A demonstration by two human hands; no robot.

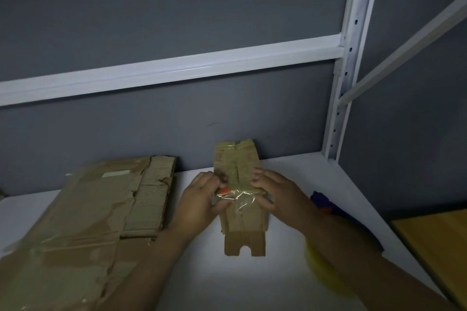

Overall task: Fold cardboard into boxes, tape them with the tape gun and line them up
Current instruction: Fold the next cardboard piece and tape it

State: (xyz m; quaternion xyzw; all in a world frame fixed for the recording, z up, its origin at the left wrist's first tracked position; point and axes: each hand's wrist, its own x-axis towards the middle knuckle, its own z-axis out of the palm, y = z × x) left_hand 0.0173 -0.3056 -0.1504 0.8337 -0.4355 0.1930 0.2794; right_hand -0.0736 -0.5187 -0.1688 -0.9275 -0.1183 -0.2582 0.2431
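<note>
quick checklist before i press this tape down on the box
1. Small box held: ok, left hand and right hand hold its sides.
2. Clear tape smooth: not ok, it looks crinkled.
3. Near flaps folded: not ok, they stick out.
4. Tape gun at hand: cannot tell; only an orange bit shows.
5. Flattened cardboard out of the way: ok, apart at left.

Before me a white shelf board (290, 166) runs back to a grey wall (177, 7). A white crossbeam (177, 68) meets a perforated upright (353, 33) on my right, a slanted brace (404, 50) beyond it. A yellow panel (437, 240) lies lower right.
</note>
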